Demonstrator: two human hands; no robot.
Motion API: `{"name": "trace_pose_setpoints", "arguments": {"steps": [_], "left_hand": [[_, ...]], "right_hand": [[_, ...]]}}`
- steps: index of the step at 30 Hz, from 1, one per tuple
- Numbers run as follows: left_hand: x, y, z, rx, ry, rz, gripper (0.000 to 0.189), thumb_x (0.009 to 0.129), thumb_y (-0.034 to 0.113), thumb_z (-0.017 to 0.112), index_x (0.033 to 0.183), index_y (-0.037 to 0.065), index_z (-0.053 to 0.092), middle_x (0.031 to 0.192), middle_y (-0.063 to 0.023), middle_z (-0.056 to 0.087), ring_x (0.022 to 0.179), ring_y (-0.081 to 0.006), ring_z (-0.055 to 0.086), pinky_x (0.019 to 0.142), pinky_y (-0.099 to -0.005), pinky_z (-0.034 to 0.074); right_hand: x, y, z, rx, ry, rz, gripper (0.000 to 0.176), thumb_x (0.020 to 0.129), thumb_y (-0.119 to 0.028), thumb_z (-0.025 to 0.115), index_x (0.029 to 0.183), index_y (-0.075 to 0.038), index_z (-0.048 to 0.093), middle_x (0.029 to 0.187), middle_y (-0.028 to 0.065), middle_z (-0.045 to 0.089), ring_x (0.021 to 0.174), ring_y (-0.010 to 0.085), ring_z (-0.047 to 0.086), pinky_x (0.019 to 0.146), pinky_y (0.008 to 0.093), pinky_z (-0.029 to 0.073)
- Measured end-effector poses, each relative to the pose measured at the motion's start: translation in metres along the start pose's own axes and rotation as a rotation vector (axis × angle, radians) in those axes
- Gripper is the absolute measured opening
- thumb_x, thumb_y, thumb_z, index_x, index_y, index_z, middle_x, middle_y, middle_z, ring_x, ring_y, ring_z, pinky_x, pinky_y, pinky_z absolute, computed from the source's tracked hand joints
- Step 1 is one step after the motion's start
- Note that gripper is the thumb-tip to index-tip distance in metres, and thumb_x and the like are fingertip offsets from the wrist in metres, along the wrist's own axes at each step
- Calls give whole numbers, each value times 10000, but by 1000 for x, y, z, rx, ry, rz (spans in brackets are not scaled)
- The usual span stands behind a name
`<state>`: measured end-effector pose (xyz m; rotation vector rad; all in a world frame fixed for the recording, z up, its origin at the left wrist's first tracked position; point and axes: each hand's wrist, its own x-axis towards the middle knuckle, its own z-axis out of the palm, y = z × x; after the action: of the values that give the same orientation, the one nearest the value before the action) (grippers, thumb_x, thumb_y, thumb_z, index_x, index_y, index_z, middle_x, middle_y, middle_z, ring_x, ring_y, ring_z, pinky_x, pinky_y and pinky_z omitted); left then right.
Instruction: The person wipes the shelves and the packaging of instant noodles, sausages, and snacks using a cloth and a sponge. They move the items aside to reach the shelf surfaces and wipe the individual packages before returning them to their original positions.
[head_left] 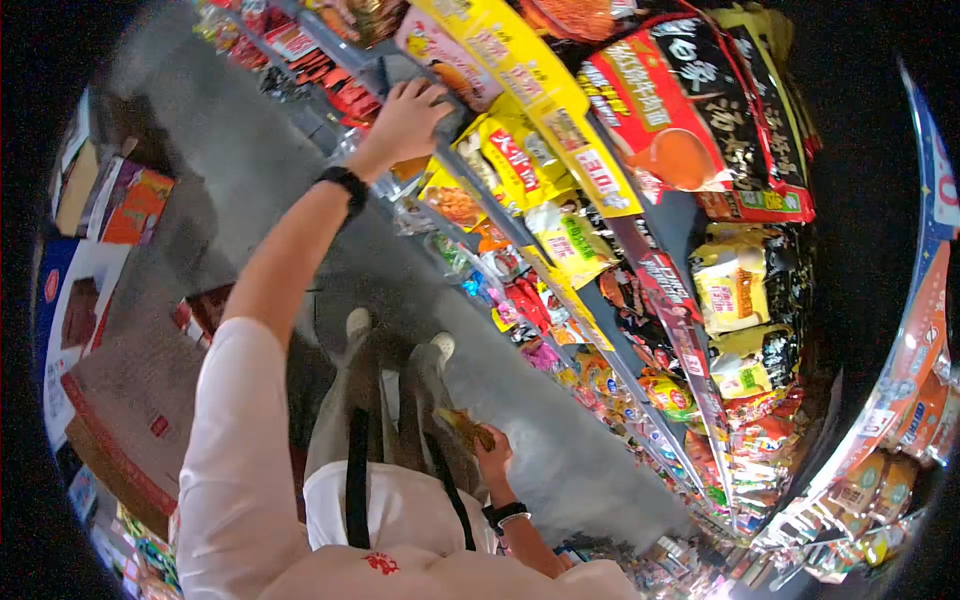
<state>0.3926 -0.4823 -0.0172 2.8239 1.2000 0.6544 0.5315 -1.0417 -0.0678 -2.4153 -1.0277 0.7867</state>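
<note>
My left hand [408,122], with a black band on the wrist, reaches up to a shelf. Its fingers are spread over the dark grey shelf surface [400,70], with nothing visible in them. Beside it are a pink packet [450,55] and yellow instant noodle packets [515,160]. Low beside my leg, my right hand [493,455] is closed around a small yellow-brown packet [462,428]. That packet's print is too blurred to read.
Shelves of packaged food run down the right, with yellow price strips [600,175] and a large red and black noodle pack [680,120]. Cardboard boxes [140,410] stand on the grey floor [220,150] at left. Another shelf unit [900,400] stands far right.
</note>
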Motion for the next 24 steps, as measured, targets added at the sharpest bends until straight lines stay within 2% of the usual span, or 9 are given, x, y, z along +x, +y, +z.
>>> {"name": "trace_pose_setpoints", "arguments": {"steps": [4,7,9,13,15,18,21,23,24], "left_hand": [[8,-20,1,143,-142,143,543,617,161,679,1128,152,494,1156,-70,457,1105,-273,410,896,-401,351],[14,-24,8,224,-169,125,591,617,135,693,1159,157,459,1157,-61,446,1079,-260,426,871,-377,373],[14,-35,10,300,-59,153,581,613,109,690,1146,151,463,1139,-57,450,1053,-248,438,847,-368,389],[15,-57,0,243,-90,197,485,650,84,635,1105,124,472,1098,-77,463,1012,-254,462,825,-366,404],[21,-81,13,228,41,207,456,669,39,587,1103,104,465,1053,-89,467,991,-263,480,813,-373,411],[31,-92,-11,300,-212,-8,431,681,2,534,1096,87,451,1026,-96,472,980,-279,485,790,-396,418],[29,-93,-4,296,-76,-23,409,679,4,538,1072,86,458,1023,-100,472,962,-293,487,768,-410,422],[32,-76,1,288,-138,-177,384,667,66,572,1037,87,470,1011,-102,472,932,-309,490,744,-446,416],[33,-70,3,299,-108,-166,400,648,89,584,1033,93,476,1004,-99,473,937,-309,484,739,-458,409]], "right_hand": [[10,-11,-2,16,-52,42,313,725,-127,666,1025,-91,585,1029,118,568,950,279,551,834,340,438],[19,-8,1,-37,-36,-25,323,736,-138,663,1045,-96,577,1031,117,569,944,281,553,833,345,439],[35,-8,1,-68,7,-102,325,742,-142,661,1053,-98,575,1025,116,573,941,277,554,830,344,440],[35,-35,-19,65,-50,203,306,752,-169,658,1040,-100,581,994,118,591,909,258,578,786,330,462],[32,-42,-26,196,-65,364,304,757,-180,655,1041,-101,580,992,120,593,893,249,587,770,325,469],[21,-34,-29,276,66,317,288,753,-181,650,1022,-95,588,957,113,607,847,228,604,743,318,476],[12,-9,-29,122,4,339,294,714,-164,666,989,-85,599,910,99,621,817,213,609,735,316,476],[2,-2,-22,226,68,419,309,669,-140,673,962,-74,604,889,87,628,821,206,608,740,312,474],[-3,0,-18,180,99,344,316,657,-148,666,958,-74,603,893,88,629,812,207,608,730,313,475]]}}
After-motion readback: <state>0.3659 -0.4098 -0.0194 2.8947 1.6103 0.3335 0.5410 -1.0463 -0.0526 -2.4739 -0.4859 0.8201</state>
